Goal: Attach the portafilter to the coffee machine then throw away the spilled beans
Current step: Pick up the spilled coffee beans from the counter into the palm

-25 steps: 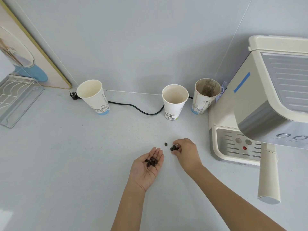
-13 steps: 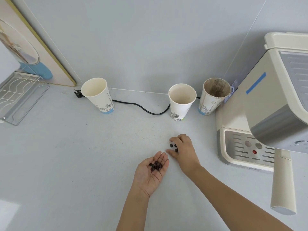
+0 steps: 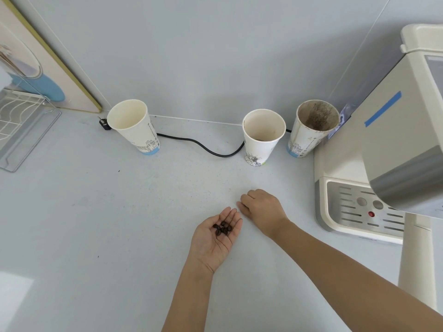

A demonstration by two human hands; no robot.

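My left hand (image 3: 215,238) lies palm up just above the counter and cups several dark coffee beans (image 3: 223,228). Right beside its fingertips, my right hand (image 3: 262,208) rests knuckles up on the counter with fingers curled down; whatever is under it is hidden. No loose beans show on the counter around it. The cream coffee machine (image 3: 388,149) stands at the right, with its drip tray (image 3: 352,209) near my right hand. A cream portafilter handle (image 3: 417,267) sticks out from under the machine's head toward me.
Three paper cups stand along the wall: a clean one (image 3: 134,127) on the left, one (image 3: 262,137) in the middle, a coffee-stained one (image 3: 311,128) by the machine. A black cable (image 3: 206,147) runs behind them. A clear rack (image 3: 21,135) sits far left.
My right hand has closed over the few loose beans and slid toward my left fingertips; those beans no longer show. The view has shifted left, so the machine sits further right.
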